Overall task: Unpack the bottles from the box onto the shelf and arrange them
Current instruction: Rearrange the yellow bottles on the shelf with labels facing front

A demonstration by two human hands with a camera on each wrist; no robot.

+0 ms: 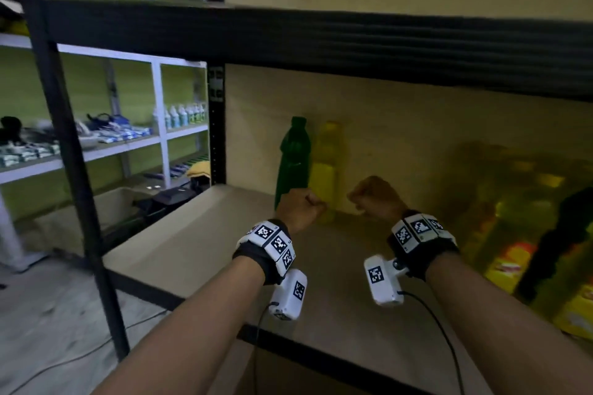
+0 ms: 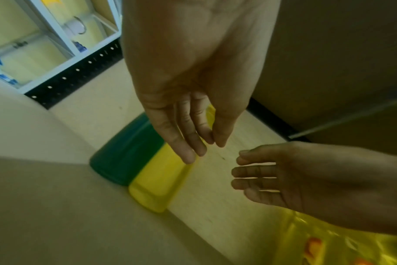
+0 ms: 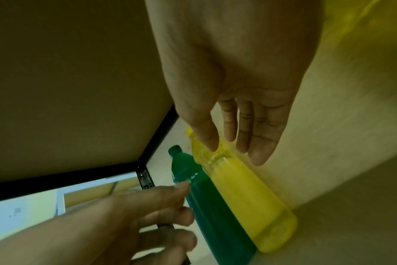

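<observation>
Your left hand (image 1: 300, 207) hangs loose, its fingers (image 2: 181, 141) relaxed and nearly straight, holding nothing. Your right hand (image 1: 377, 199) is the same: a slack, empty grip, fingers (image 3: 261, 139) pointing toward the bottles without touching them. The two hands sit near each other over the shelf (image 1: 192, 234), left at 9 o'clock of right.

Beyond your hands, at 12 o'clock, two bottles stand upright at the back of the shelf, touching side by side: one green bottle (image 1: 292, 157) and, at its 3 o'clock, one yellow bottle (image 1: 327, 163). Both are capped.

At 3 o'clock on the same shelf lies a blurred cluster of yellow packs (image 1: 510, 234) with red and orange labels; you cannot count them. A dark shape stands among them, too blurred to name.

The black beam (image 1: 321, 38) of the upper shelf runs overhead. At 9 o'clock, past the black upright, a white rack (image 1: 157, 99) carries small bottles and packets.
</observation>
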